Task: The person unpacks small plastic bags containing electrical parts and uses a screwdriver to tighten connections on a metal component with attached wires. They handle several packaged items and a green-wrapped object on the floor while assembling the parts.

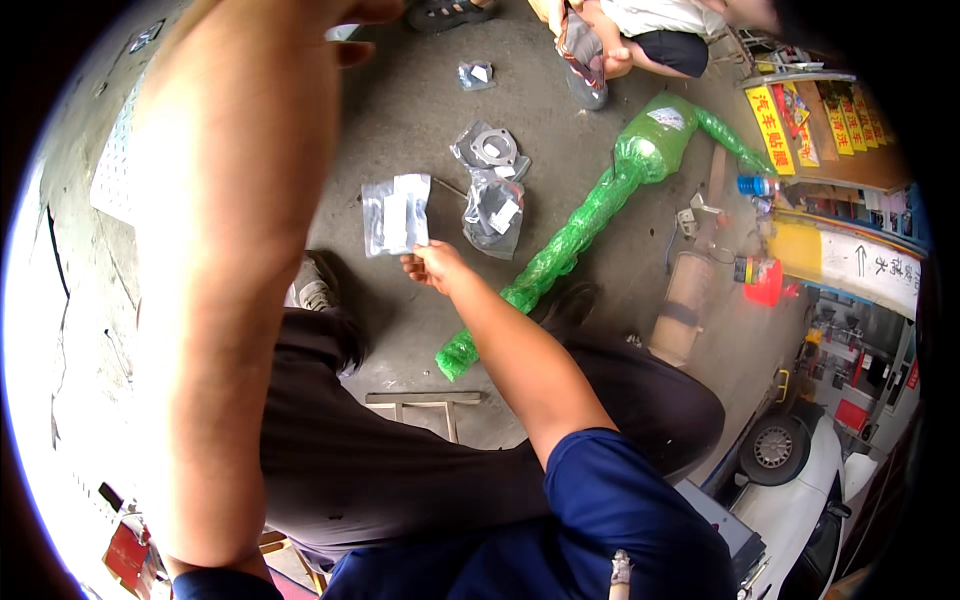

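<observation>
The right hand [435, 265] pinches a clear, flat, white-labelled plastic bag [395, 215] over grey concrete floor [560, 150]; cropped left hand [375, 10]: grip unclear. Handling seems underway, calling for steady fingers.

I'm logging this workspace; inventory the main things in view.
held packet: one, clear, left of centre
other packets: three, clear, floor, upper centre
wrapped part: one, green, floor, centre-right
wooden frame: one, brown, lower centre
container: one, red, right
signs: several, yellow, upper right
car: one, white, lower right
co-worker: at least one, white clothing, top edge
trousers: one pair, dark, below centre
right hand: one, bare, holding packet
left hand: one, bare, cut by top edge
</observation>
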Action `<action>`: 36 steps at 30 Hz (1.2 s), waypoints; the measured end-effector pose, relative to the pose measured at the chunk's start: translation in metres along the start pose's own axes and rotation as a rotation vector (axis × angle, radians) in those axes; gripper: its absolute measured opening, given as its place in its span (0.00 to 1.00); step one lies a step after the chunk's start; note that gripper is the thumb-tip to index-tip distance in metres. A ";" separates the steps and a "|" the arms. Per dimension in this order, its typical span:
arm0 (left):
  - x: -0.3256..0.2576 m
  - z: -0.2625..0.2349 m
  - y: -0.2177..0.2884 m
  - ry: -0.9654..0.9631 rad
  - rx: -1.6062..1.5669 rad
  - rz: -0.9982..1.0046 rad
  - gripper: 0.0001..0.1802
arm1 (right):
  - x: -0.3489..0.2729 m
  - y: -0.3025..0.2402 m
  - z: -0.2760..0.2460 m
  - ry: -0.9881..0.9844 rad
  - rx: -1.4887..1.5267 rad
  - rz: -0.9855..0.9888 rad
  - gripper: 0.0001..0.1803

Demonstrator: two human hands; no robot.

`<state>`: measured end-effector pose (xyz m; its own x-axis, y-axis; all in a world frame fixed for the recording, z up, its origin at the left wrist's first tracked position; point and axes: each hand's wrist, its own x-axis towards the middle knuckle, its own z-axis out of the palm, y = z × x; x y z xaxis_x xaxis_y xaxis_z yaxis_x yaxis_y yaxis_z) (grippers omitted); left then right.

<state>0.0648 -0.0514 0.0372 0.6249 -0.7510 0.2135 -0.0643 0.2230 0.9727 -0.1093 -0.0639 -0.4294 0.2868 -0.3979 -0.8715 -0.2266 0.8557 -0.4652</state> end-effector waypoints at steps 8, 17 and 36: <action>0.003 -0.016 -0.009 0.026 -0.046 0.067 0.10 | 0.011 -0.020 -0.067 0.841 -0.821 -0.571 0.18; 0.008 -0.027 -0.016 0.012 -0.011 0.078 0.11 | 0.029 -0.045 -0.169 0.861 -0.591 -0.322 0.47; 0.018 -0.046 -0.032 -0.386 0.285 -0.113 0.14 | -0.297 -0.163 -0.088 0.067 -0.936 -0.425 0.24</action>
<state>0.1134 -0.0435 0.0058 0.3101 -0.9481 0.0707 -0.2565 -0.0118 0.9665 -0.2398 -0.1145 -0.1087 0.4662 -0.6498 -0.6003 -0.7614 0.0509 -0.6463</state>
